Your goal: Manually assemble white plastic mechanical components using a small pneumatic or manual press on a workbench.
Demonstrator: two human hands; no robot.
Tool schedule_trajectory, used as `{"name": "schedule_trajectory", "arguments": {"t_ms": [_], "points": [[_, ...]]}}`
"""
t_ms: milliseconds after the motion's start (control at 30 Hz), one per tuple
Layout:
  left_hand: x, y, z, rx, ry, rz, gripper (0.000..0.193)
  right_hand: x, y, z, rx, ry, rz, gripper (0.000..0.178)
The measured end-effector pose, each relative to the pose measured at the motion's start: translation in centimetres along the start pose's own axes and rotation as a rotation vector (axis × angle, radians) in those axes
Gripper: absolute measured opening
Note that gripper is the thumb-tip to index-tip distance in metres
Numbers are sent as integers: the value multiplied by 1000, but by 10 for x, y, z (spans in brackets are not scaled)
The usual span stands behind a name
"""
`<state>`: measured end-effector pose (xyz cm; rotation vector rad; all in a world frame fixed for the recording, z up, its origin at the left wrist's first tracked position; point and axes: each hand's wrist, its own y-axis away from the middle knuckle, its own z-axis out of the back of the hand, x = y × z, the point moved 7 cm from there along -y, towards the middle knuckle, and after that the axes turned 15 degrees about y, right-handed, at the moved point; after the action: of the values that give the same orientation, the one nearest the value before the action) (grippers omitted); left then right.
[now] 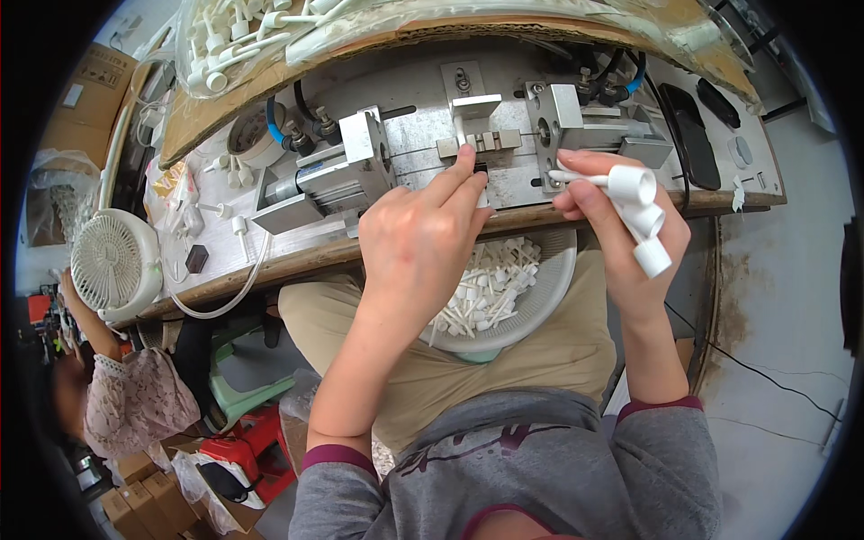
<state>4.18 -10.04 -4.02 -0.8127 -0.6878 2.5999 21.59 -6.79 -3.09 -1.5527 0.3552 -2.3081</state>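
My left hand (416,236) reaches over a small metal fixture (500,140) at the bench's middle. Its index and middle fingers are stretched forward, and the index fingertip touches a narrow pale part (461,130) at the fixture. What lies under the palm and thumb is hidden. Raised to the right, my right hand (634,236) is closed round several white plastic pieces (633,186) with thin stems and round hollow ends. Metal clamp blocks with cylinders flank the fixture, one at the left (337,175) and one at the right (585,121).
A round bowl (565,279) of similar white pieces rests at my lap. Cardboard (378,47) with more pieces overhangs the bench. A white fan (115,261), a tape roll (255,137) and loose pieces lie left; a black phone (688,135) lies right. Another person (139,387) sits left.
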Motion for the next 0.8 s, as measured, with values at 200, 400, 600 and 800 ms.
{"name": "schedule_trajectory", "arguments": {"t_ms": [200,400,600,800], "points": [[10,4,3,2,466,191,35,24,14,-1,-140,579,733,33],[-16,11,19,5,1006,201,41,40,20,-19,-104,643,894,36],[-2,19,19,-60,375,127,35,20,6,-4,-162,505,685,34],[-6,3,1,95,-34,-35,30,14,8,0,-197,298,666,26]]}}
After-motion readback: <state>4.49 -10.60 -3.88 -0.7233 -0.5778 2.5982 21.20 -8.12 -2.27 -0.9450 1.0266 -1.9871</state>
